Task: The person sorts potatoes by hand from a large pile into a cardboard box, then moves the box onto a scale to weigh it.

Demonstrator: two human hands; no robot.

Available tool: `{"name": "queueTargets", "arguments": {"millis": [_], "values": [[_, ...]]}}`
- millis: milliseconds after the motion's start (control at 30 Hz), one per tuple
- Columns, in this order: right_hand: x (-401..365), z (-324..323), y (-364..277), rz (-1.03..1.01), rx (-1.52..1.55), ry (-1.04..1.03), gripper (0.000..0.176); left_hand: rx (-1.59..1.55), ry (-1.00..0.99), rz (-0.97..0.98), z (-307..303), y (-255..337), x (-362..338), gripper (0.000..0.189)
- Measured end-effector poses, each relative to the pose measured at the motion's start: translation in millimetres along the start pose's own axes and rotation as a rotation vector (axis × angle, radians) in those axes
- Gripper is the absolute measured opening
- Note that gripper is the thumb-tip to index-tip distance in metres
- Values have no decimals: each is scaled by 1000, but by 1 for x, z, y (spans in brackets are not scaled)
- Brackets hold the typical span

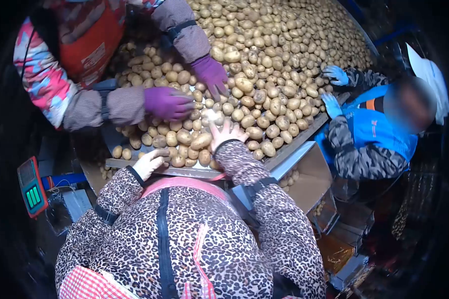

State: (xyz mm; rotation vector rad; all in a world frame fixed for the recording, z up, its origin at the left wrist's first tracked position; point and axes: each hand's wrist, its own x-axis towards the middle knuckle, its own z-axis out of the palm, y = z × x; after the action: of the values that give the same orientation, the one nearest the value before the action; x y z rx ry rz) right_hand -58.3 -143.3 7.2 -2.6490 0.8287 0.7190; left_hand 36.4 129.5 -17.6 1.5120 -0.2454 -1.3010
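A broad heap of potatoes [264, 65] covers the sorting table. My right hand [228, 135] lies palm down on the potatoes near the front, its fingers spread and nothing gripped. At the table's front edge [184, 172], my left hand [150, 163] rests beside a few potatoes, fingers stretched out and slightly bent. Its palm side is hidden. Just beyond my right hand, a bright patch of light falls on the potatoes.
Across from me, a person's purple gloves [169, 103] touch the potatoes. To the right, another person's blue gloves [332, 103] rest at the heap's edge. A cardboard box [309, 174] stands below the right edge, and a scale display [32, 187] is at left.
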Motion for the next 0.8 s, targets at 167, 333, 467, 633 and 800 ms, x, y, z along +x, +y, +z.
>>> {"name": "queueTargets", "arguments": {"millis": [167,333,467,633,800], "values": [[26,27,-52,25,-89,36,60,-13,24,11,-14,0,1,50],[33,21,41,-577,96,48,33,1,-4,51,-6,9,13,44],[22,-36,109,36,144,212,33,65,-12,-10,-6,4,13,48],[84,-75,80,131,23,-94,38,75,-36,-42,1,-6,11,44],[119,-35,86,141,46,-127,39,100,-54,-70,8,0,13,44]]}}
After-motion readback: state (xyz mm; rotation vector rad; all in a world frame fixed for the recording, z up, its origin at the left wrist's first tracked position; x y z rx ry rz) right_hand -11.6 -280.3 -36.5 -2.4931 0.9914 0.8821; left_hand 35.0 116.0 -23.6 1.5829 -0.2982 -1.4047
